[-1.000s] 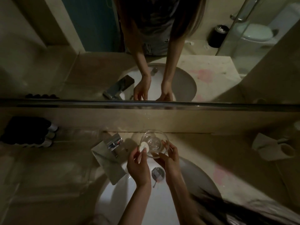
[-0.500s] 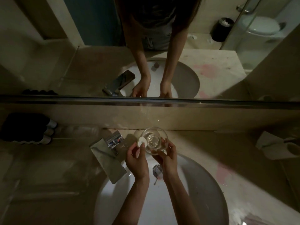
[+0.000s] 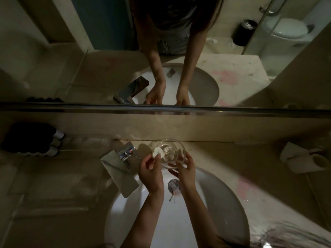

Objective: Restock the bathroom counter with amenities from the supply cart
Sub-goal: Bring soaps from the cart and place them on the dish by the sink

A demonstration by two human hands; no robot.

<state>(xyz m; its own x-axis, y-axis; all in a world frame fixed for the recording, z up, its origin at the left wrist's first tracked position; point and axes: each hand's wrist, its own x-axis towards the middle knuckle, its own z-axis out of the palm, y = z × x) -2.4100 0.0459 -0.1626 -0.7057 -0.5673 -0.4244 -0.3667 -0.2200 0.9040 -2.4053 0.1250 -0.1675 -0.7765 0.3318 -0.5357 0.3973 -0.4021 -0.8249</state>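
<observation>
Dim bathroom, seen from above. Centre of the frame: a clear glass (image 3: pixel 171 153), mouth up, at the back of the desk (image 3: pixel 232 158), just behind the basin rim and close to the wall. Whether its base rests on the desk or is lifted cannot be told.

Right hand (image 3: pixel 186 173) holds the glass from its right side, fingers (image 3: pixel 186 156) curled round the wall, thumb toward the near edge. Left hand (image 3: pixel 150 174) pinches a small round white disc (image 3: pixel 157 153) between thumb and fingertips; the disc touches or overlaps the glass's left rim.

Both forearms reach up from the bottom edge over the white sink (image 3: pixel 206 221); its drain (image 3: pixel 173 185) shows between the wrists. A square chrome faucet (image 3: pixel 123 158) sits just left of the hands. At mid-left, a row of dark bottles with pale caps (image 3: pixel 32 139) lies on its side. At mid-right, a toilet paper roll (image 3: pixel 304 161). A mirror (image 3: pixel 53 51) fills the upper half of the frame.
</observation>
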